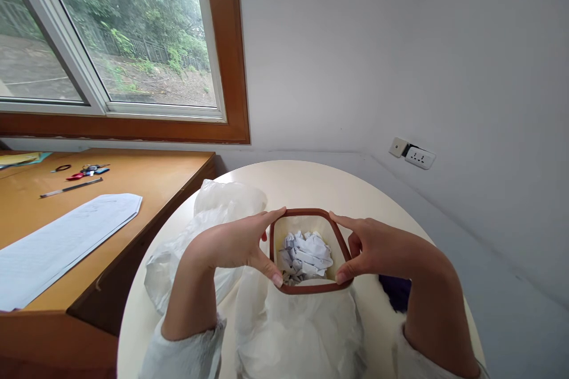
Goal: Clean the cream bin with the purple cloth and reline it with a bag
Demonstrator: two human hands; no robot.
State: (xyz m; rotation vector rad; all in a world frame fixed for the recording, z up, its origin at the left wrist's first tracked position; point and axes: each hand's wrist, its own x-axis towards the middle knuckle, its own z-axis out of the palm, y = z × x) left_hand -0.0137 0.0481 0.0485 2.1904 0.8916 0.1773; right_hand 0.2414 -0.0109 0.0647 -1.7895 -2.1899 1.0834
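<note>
A small bin with a brown rim and cream inside stands over the round table, its opening facing me. Crumpled white paper lies inside it. My left hand grips the rim on the left side, thumb at the near corner. On the right side my right hand grips the same rim, thumb also near the front corner. A translucent white plastic bag spreads in front of the bin. Another pale plastic bag lies behind my left forearm. The bin's lower part is hidden.
The white round table stands against the wall. A dark purple item lies partly behind my right forearm. On the wooden desk at left are papers, a pen and keys. Wall sockets are at right.
</note>
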